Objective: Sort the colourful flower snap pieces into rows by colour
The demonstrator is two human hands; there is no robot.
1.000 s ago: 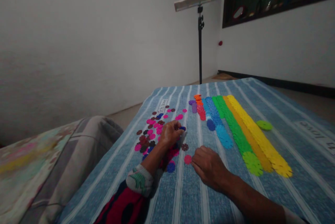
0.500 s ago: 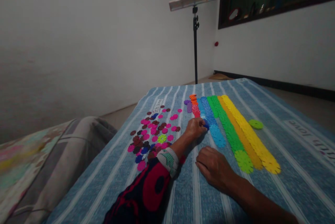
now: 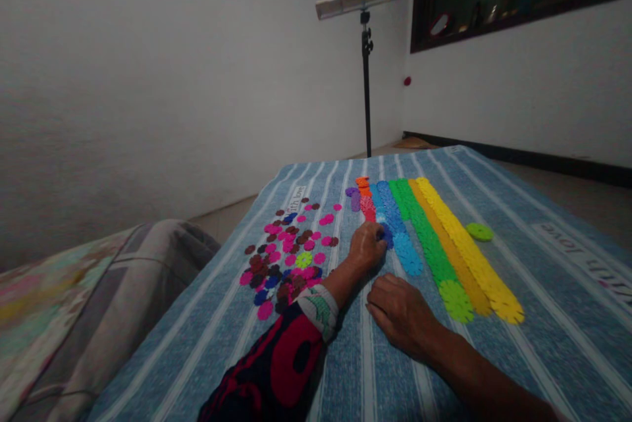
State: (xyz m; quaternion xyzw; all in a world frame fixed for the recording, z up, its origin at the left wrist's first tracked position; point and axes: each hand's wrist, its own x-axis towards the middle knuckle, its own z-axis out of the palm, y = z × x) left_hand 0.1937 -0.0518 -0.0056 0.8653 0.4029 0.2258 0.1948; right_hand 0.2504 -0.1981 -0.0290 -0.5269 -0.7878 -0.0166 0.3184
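Observation:
My left hand (image 3: 367, 245), in a patterned sleeve, reaches to the rows of notched plastic discs. Its fingers are closed at the edge of a dark blue notched disc (image 3: 388, 236), which lies low beside the light blue row (image 3: 407, 254). The fingertips are partly hidden. My right hand (image 3: 397, 309) rests on the striped cloth nearer to me, fingers loosely curled together, with no object visible in it. A short row of red discs (image 3: 368, 208) lies just beyond my left hand. Loose pink, brown and dark blue discs (image 3: 291, 244) are scattered to its left.
Overlapping green (image 3: 429, 247), orange (image 3: 457, 264) and yellow discs (image 3: 469, 251) form long rows on the right. Stacked lime discs (image 3: 478, 232) lie beyond them. Purple discs (image 3: 355, 199) sit at the far end. A lamp stand (image 3: 366, 93) rises behind the cloth-covered table (image 3: 543, 316).
My left hand has shifted slightly toward me and left, and more of the dark blue disc shows beside its fingertips. My right hand stays in nearly the same place.

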